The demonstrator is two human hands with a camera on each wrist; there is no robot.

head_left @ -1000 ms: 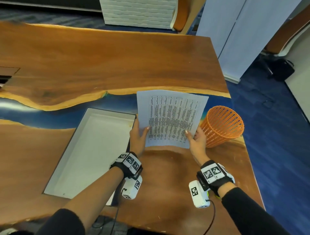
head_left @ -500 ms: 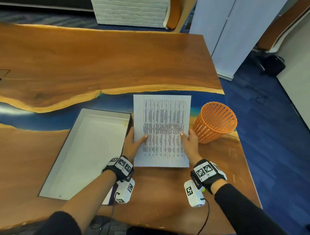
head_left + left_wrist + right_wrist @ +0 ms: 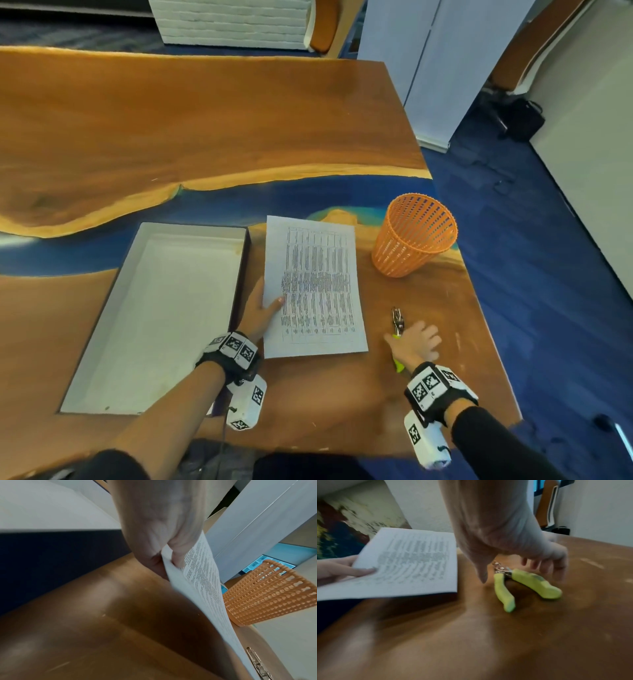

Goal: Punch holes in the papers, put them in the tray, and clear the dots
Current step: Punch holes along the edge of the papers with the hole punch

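Observation:
A stack of printed papers is held just above the wooden table, between the tray and the basket. My left hand pinches its left edge, thumb on top. A hole punch with lime-green handles lies on the table to the right of the papers; its metal head points away from me. My right hand hovers over the punch with fingers spread and curved down, holding nothing. The white tray lies to the left of the papers.
An orange mesh basket stands upright right of the papers, near the table's right edge. Beyond that edge is blue carpet. White panels stand behind the table's far right corner.
My right hand let go of the papers and moved right, down over the hole punch. The papers came lower and nearer, now held by the left hand alone.

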